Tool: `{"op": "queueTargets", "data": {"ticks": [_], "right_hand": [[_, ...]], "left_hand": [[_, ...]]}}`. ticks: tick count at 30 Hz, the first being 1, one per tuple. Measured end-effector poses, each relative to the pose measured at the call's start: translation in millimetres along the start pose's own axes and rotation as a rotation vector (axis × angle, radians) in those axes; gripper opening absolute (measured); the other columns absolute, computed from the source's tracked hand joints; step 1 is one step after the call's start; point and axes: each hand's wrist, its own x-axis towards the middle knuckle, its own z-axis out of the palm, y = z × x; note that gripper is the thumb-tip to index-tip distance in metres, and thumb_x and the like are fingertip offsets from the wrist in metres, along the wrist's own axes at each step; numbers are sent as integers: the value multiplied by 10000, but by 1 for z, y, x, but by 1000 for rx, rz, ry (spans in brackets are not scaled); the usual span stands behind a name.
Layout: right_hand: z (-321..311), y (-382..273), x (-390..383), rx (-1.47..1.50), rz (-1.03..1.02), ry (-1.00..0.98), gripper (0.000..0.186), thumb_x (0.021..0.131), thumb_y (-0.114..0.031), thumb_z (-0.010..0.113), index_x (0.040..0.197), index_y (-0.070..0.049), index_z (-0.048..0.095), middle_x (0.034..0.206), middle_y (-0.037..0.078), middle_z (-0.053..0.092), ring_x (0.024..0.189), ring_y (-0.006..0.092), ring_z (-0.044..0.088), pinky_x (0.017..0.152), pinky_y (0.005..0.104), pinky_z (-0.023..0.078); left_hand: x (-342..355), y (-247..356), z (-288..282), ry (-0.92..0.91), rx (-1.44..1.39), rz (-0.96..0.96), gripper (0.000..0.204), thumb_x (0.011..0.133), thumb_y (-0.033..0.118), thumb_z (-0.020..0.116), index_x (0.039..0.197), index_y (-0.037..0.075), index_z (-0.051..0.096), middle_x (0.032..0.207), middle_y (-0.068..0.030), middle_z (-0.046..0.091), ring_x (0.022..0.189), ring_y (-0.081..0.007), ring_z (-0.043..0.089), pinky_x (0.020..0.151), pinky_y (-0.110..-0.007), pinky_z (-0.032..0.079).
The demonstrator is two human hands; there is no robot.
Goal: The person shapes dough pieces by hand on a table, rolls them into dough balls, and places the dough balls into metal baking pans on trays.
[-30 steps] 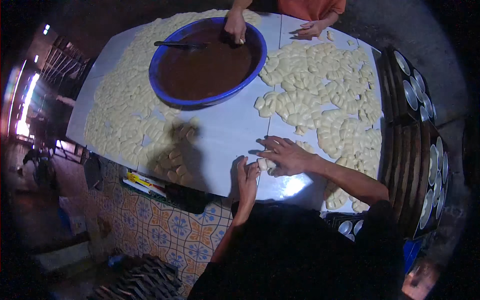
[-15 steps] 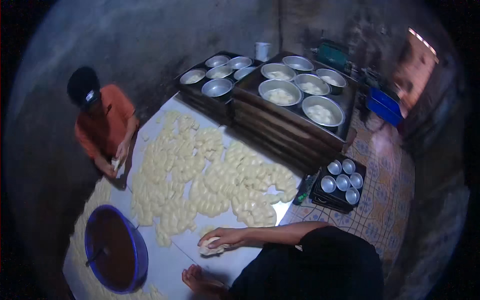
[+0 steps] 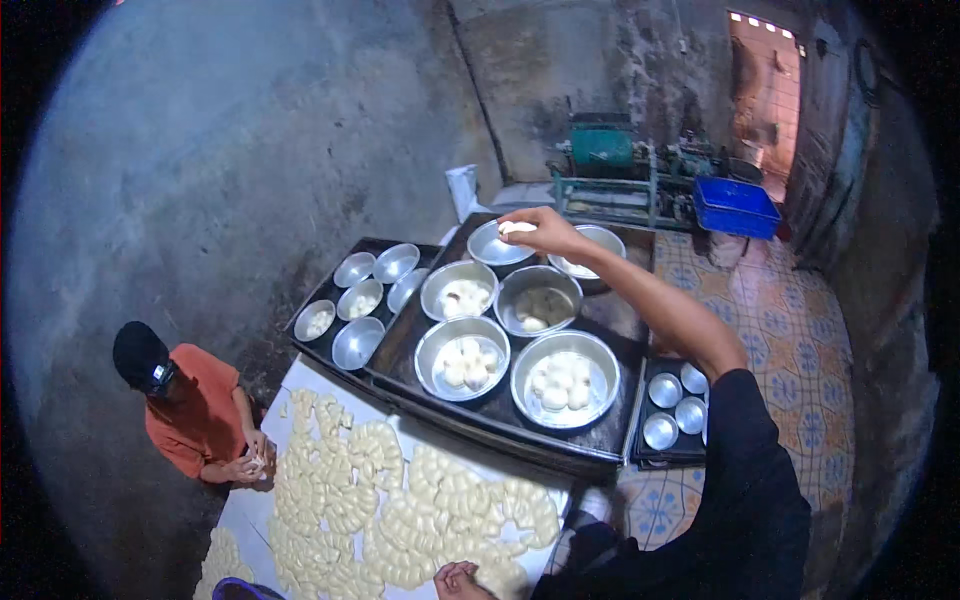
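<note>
My right hand reaches far out, its fingers closed on a pale lump of dough. It hangs over a round metal pan at the back of the dark stacked trays. Nearer pans on that stack, such as the front right one, hold several small pale dough balls. At the lower edge, my left hand is curled closed beside the spread of dough pieces on the white table; nothing shows in its fingers.
Left, a co-worker in an orange shirt handles a small piece. Another tray of pans stands behind the table. Small tins sit low at right. Farther back are a green machine and a blue crate.
My right hand has carried the dough from the table up and away, over the pans. The view has shifted toward the trays, and the purple-rimmed tub has mostly left the picture.
</note>
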Motion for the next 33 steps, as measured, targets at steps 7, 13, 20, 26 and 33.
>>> {"op": "queueTargets", "data": {"ticks": [7, 13, 20, 26, 33], "right_hand": [[9, 131, 125, -327, -70, -254, 656, 794, -567, 625, 1188, -43, 599, 1164, 161, 612, 1076, 274, 576, 957, 367, 414], [6, 154, 155, -528, -131, -5, 598, 857, -483, 558, 1238, -23, 539, 1120, 240, 602, 1045, 361, 580, 926, 414, 437], [7, 87, 187, -442, -144, -140, 532, 744, -305, 665, 1184, -16, 588, 1070, 231, 630, 969, 309, 631, 857, 372, 482], [85, 126, 257, -724, 4, -304, 488, 713, -315, 646, 1128, -58, 630, 1080, 196, 641, 1037, 327, 608, 890, 379, 472], [170, 117, 299, -1147, 100, -640, 472, 687, -390, 691, 1055, -96, 664, 1097, 114, 652, 1005, 256, 623, 826, 403, 489]], "left_hand": [[8, 38, 80, 251, -357, -109, 86, 828, 52, 513, 823, -13, 569, 715, -80, 577, 642, -168, 536, 623, -286, 460], [38, 4, 82, 202, -55, 167, 103, 835, 81, 508, 855, -3, 563, 725, -75, 560, 678, -170, 548, 612, -277, 478], [209, 53, 110, 90, -441, 98, 132, 850, 4, 464, 959, -39, 524, 739, -115, 602, 626, -164, 568, 579, -261, 478], [357, 70, 162, -74, -449, -264, 335, 856, 87, 513, 1176, 23, 436, 801, -126, 596, 584, -179, 566, 494, -274, 472], [470, -52, 193, 156, 159, 266, 510, 666, 1, 606, 1109, 41, 357, 793, -96, 508, 580, -162, 494, 483, -291, 422]]}}
